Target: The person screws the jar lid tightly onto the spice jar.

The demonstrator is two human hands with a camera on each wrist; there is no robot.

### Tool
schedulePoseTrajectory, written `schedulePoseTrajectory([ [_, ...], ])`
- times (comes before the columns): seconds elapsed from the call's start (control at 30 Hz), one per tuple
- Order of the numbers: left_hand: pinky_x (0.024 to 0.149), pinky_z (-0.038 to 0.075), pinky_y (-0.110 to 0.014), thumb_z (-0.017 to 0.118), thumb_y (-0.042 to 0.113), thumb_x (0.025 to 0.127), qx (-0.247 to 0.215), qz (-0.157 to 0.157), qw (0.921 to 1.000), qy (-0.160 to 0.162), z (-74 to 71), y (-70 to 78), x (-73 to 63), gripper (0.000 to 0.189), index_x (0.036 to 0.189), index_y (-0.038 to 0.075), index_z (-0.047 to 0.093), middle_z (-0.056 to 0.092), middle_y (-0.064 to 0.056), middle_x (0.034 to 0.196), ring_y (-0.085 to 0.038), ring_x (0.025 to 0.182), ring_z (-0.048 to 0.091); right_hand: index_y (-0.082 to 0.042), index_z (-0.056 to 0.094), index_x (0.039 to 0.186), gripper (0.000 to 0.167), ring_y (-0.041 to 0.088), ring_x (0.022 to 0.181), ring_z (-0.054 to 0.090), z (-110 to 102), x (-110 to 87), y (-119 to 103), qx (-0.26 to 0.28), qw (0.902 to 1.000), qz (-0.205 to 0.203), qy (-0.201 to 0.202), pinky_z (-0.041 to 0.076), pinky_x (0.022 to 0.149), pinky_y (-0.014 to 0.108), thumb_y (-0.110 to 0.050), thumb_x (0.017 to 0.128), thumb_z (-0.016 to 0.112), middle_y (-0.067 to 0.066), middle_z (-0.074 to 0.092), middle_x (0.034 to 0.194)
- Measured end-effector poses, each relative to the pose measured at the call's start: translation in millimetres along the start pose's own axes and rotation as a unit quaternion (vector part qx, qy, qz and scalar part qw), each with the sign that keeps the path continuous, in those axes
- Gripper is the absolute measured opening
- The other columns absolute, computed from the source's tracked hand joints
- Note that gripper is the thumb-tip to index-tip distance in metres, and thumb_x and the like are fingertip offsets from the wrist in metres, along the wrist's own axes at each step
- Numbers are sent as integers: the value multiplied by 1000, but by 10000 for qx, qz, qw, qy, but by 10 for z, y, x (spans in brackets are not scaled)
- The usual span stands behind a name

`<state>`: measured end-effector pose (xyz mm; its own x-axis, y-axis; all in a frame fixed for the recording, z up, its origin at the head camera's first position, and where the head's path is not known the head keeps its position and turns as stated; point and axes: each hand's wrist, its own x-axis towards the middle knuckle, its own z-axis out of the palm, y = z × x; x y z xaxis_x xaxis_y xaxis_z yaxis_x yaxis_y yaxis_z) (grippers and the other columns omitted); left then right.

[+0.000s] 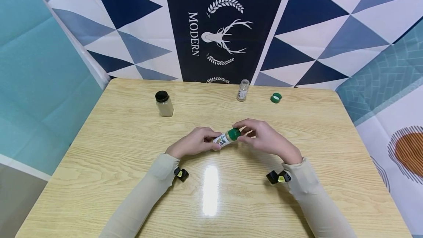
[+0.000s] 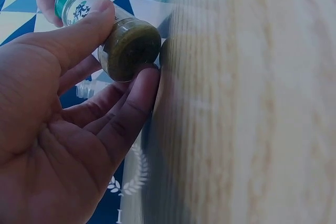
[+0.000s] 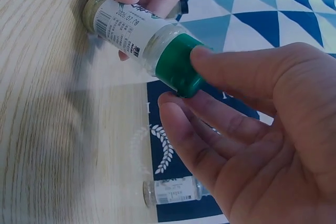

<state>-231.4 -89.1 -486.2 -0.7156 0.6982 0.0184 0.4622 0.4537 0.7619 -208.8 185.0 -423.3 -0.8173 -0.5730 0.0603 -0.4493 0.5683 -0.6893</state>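
Observation:
A small glass spice jar [image 1: 222,140] with a white printed label lies tilted between my two hands, just above the wood table. My left hand [image 1: 199,141] grips its body near the base, thumb on one side and fingers on the other. Brownish-green contents show through the jar's bottom [image 2: 131,51] in the left wrist view. A green cap [image 3: 178,65] sits on the jar's other end. My right hand [image 1: 262,137] pinches this cap, with the thumb on top and the fingertips at its lower edge.
An uncapped glass jar [image 1: 242,90] with a label stands near the table's back edge. To its right lies a loose green cap [image 1: 276,97]. A black-lidded jar [image 1: 164,104] of pale contents stands at the back left. Patterned cloth [image 1: 142,28] hangs behind the table.

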Motion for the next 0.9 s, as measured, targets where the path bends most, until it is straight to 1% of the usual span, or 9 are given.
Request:
schedulePoseTrajectory([
  [0.2,78,53,-25,76,35,95,-13,6,10000,19,4,-8,-2,47,139,20,67,71,3,110,-9,91,62,-4,69,126,33,20,97,71,11,8,32,22,10000,86,37,61,83,34,-13,95,76,10,74,116],
  [0.33,77,53,-24,77,35,95,5,8,10000,59,9,-14,-2,48,139,19,67,71,3,109,-9,90,62,-3,70,124,31,17,94,71,12,23,19,-28,9999,140,33,61,81,33,-15,96,74,8,75,109],
  [0.53,74,53,-24,78,36,93,69,114,9998,145,10,1,-7,48,138,20,68,72,3,106,-8,88,62,-2,70,120,26,14,89,69,32,37,-12,-204,9995,222,74,61,77,28,-17,98,71,6,75,100],
  [0.7,71,53,-24,78,35,93,153,163,9993,302,15,21,-11,44,133,20,71,72,4,103,-8,85,62,-3,70,120,26,14,88,68,65,50,-46,-185,9994,180,251,60,76,28,-18,98,71,6,74,99],
  [0.9,69,51,-24,81,34,91,249,26,9984,515,27,44,13,41,129,19,74,73,7,98,-8,80,61,-4,69,123,31,17,93,69,145,77,-80,67,9976,104,679,62,80,33,-20,97,73,6,74,108],
])
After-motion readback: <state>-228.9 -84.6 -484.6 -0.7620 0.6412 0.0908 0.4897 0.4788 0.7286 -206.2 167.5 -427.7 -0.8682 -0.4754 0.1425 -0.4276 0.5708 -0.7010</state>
